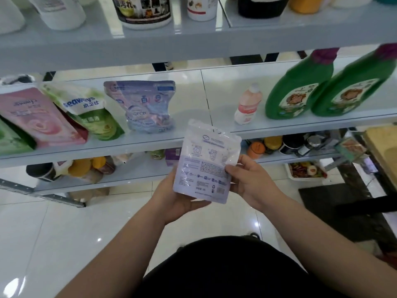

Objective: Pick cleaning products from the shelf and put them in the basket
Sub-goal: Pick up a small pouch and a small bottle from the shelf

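Observation:
A white and lilac pouch (206,160) of laundry product is held upright in front of the middle shelf (150,143), its printed back facing me. My left hand (178,201) cups its lower left corner from beneath, fingers curled behind it. My right hand (249,179) pinches its right edge with thumb on the front. On the shelf stand a matching pouch (146,106), a green and white pouch (92,110), a pink pouch (40,119), a small pink bottle (248,104) and two green bottles (298,87). No basket is in view.
The upper shelf (150,41) carries white tubs and a black-labelled tub (146,11). The lower shelf (129,168) holds jars and packets. A white tray (307,171) of items sits on the glossy tiled floor at right, beside a dark mat (335,207).

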The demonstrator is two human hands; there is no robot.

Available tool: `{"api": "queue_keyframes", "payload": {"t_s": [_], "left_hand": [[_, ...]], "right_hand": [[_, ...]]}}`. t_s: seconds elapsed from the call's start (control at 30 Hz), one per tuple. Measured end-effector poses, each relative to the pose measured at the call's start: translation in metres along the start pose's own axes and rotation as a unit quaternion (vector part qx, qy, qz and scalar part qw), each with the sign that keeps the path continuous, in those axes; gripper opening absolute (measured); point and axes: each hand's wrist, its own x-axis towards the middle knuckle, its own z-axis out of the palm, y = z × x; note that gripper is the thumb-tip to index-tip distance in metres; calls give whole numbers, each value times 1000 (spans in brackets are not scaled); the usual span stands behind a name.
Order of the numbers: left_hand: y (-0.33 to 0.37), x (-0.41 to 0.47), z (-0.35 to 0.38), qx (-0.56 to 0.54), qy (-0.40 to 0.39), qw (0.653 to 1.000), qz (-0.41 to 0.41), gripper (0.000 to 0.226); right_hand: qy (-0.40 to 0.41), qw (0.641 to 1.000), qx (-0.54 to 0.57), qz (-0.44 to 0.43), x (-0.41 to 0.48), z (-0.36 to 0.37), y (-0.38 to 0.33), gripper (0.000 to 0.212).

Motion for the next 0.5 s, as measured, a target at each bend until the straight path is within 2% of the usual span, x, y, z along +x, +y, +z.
{"api": "queue_keyframes", "payload": {"t_s": [0.07, 0.1, 0.2, 0.23, 0.33, 0.5], "left_hand": [[4, 4, 3, 12, 17, 1000, 13, 73], [5, 6, 7, 38, 30, 999, 24, 71], [-1, 14, 30, 116, 84, 987, 69, 30], [-5, 18, 39, 121, 103, 984, 79, 24], [-17, 32, 68, 107, 130, 980, 102, 19], [-31, 62, 106, 129, 149, 973, 124, 24]], "right_hand": [[33, 999, -25, -1, 2, -12, -5, 14], [43, 998, -36, -3, 3, -18, -7, 13], [43, 998, -49, 6, 7, -35, -15, 12], [35, 998, -47, 16, 7, -41, -17, 14], [20, 998, -32, 45, 10, -60, -26, 22], [35, 998, -43, 41, 18, -102, -42, 24]]}}
